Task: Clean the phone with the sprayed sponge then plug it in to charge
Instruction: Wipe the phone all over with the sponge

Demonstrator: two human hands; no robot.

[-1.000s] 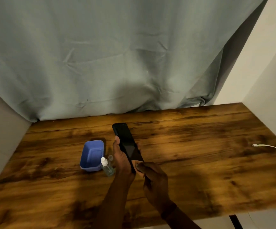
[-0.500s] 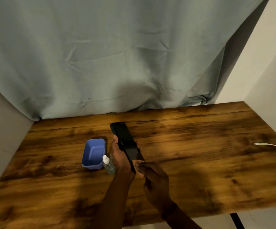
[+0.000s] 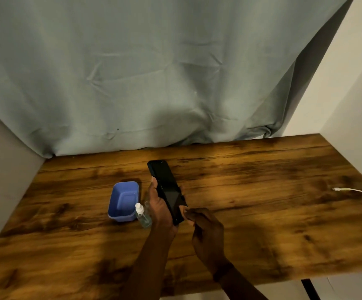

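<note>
The phone [image 3: 165,185] is clasped in the left grip [image 3: 160,210] above the table [image 3: 262,217]; the right grip [image 3: 206,230] is curled at its near end, contents indiscernible.

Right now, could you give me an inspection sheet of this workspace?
Surface: wooden table, dark-grained.
Job's things: phone held over the table; bottle upright beside the tub; sponge not seen.
Clutter: blue tub.
Hands: left hand grips the phone; right hand curled at its near end, contents hidden.
Cables: white cable lying at the table's right edge, apart from the phone.
Surroundings: curtain behind, white wall on the right.
</note>
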